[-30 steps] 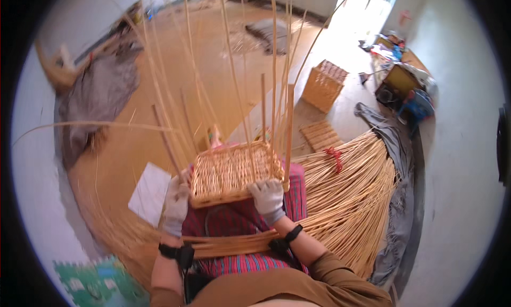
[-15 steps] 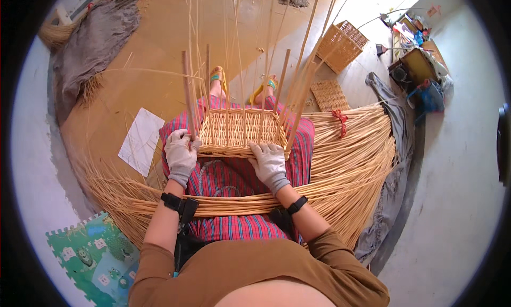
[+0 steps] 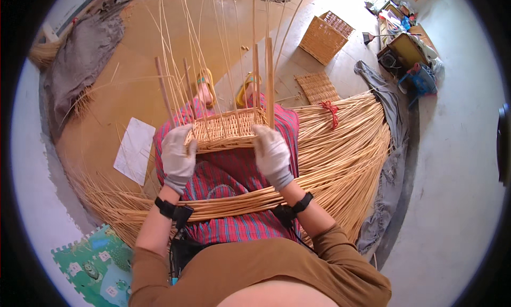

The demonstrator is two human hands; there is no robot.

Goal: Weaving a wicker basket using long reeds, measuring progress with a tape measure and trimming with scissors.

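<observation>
A half-woven wicker basket [image 3: 226, 127] is held over my lap, its long upright stakes and thicker corner posts rising from the rim. My gloved left hand [image 3: 178, 154] grips the near left corner. At the near right corner my gloved right hand [image 3: 272, 154] is closed on the rim, fingers curled over it. Both hands hide those corners. Under the basket lies the red striped cloth [image 3: 229, 171] over my legs. Across my lap, nearer to me than the basket, runs a band of willow rods [image 3: 234, 206].
A large bundle of rods [image 3: 340, 142] fans out at right, tied with a red cord [image 3: 329, 115]. Beyond it lie a woven panel [image 3: 318, 88] and a square wicker basket [image 3: 326, 39]. White paper [image 3: 134, 150] is on the floor at left, a foam mat [image 3: 96, 264] at lower left.
Both hands have lifted and tilted the basket, so its near side rises toward me and the stakes lean left. The view has shifted slightly too.
</observation>
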